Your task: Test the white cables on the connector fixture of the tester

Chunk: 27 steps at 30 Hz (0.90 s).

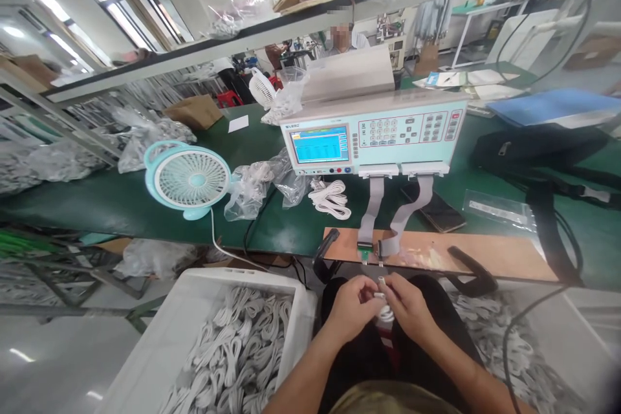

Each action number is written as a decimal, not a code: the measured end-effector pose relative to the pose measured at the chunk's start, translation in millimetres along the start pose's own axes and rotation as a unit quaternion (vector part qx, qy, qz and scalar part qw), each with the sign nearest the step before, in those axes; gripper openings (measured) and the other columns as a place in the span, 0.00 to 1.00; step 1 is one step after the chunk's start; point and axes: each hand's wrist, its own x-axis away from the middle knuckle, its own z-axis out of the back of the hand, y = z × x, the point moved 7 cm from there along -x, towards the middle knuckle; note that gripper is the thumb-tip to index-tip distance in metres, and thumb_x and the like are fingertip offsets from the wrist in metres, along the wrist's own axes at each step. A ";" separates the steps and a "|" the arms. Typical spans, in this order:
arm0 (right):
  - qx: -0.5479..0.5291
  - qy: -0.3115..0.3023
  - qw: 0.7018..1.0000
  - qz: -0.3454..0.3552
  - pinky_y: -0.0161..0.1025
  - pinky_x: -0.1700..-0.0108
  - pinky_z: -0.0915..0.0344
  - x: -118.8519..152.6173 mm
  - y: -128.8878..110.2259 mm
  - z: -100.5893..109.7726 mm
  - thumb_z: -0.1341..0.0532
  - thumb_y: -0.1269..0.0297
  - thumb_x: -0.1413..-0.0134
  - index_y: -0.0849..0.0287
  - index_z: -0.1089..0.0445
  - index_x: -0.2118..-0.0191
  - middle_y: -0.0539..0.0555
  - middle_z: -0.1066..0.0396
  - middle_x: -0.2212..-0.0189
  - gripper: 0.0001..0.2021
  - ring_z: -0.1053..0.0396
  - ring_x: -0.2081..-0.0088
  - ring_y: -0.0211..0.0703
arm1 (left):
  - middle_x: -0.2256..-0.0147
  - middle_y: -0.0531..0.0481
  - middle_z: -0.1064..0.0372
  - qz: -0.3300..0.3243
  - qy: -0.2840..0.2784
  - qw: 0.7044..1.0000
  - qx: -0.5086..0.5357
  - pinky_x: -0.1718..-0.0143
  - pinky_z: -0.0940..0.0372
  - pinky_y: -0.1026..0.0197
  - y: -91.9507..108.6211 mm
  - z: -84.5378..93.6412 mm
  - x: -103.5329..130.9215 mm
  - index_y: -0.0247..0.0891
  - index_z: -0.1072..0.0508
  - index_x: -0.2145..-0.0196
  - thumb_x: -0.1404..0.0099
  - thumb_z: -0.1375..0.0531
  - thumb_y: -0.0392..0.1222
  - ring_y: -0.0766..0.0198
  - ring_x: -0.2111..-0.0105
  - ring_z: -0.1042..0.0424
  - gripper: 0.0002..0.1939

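Both my hands meet low in the middle, above my lap, around a coiled white cable. My left hand is closed on one side of it, with a pale connector end by the thumb. My right hand grips the other side, and a white connector tip pokes up by its fingers. Just beyond the fingertips, a green connector board and a second small connector stand at the edge of a copper-coloured board. Grey ribbon cables run from them to a tester with a lit screen.
A white bin of bundled cables stands at my left; more bundles lie at the right. On the green table are a fan, a white cable bundle, a dark phone and a black bag. Someone sits behind the tester.
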 end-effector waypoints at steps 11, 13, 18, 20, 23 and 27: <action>-0.220 0.015 0.952 -0.214 0.34 0.72 0.41 -2.9 41.5 -9.8 0.41 0.50 0.48 0.61 0.28 0.68 0.51 0.31 0.77 0.16 0.36 0.75 0.41 | 0.82 0.55 0.37 0.147 0.000 0.950 0.275 0.88 0.40 0.69 -38.7 -23.5 -13.9 0.35 0.35 0.73 0.44 0.43 0.51 0.71 0.88 0.39 0.15; -0.241 0.027 0.944 -0.223 0.34 0.73 0.42 -3.8 41.6 -9.6 0.40 0.51 0.49 0.61 0.28 0.70 0.50 0.32 0.79 0.16 0.37 0.76 0.40 | 0.82 0.55 0.37 0.140 0.012 0.949 0.281 0.88 0.39 0.68 -41.8 -23.2 -14.2 0.34 0.34 0.72 0.44 0.43 0.52 0.71 0.87 0.38 0.16; -0.342 0.035 0.896 -0.282 0.33 0.75 0.44 -4.2 37.7 -16.6 0.35 0.50 0.55 0.61 0.28 0.73 0.48 0.34 0.82 0.16 0.39 0.79 0.38 | 0.83 0.55 0.37 0.105 -0.006 0.972 0.209 0.86 0.40 0.67 -43.9 -8.9 -18.2 0.35 0.33 0.72 0.41 0.45 0.54 0.68 0.86 0.37 0.17; -0.381 0.050 0.865 -0.323 0.33 0.77 0.44 -3.1 38.8 -20.5 0.32 0.51 0.60 0.61 0.28 0.74 0.49 0.34 0.83 0.17 0.39 0.80 0.37 | 0.83 0.55 0.39 0.078 -0.033 0.983 0.163 0.85 0.42 0.67 -41.2 -2.3 -20.9 0.35 0.33 0.75 0.41 0.46 0.54 0.68 0.84 0.37 0.18; -0.408 0.075 0.838 -0.354 0.33 0.77 0.43 -4.0 39.7 -23.8 0.30 0.50 0.66 0.62 0.28 0.77 0.50 0.32 0.83 0.18 0.39 0.81 0.37 | 0.82 0.55 0.40 0.047 -0.046 0.989 0.130 0.81 0.42 0.67 -37.1 5.6 -25.7 0.35 0.34 0.78 0.40 0.46 0.53 0.68 0.82 0.39 0.19; -0.440 0.085 0.818 -0.361 0.34 0.75 0.40 -6.7 39.7 -26.5 0.29 0.51 0.69 0.61 0.27 0.77 0.51 0.31 0.83 0.18 0.36 0.79 0.40 | 0.81 0.55 0.42 0.013 0.009 0.992 0.127 0.76 0.45 0.67 -33.4 11.5 -33.1 0.34 0.35 0.81 0.41 0.45 0.50 0.70 0.79 0.43 0.18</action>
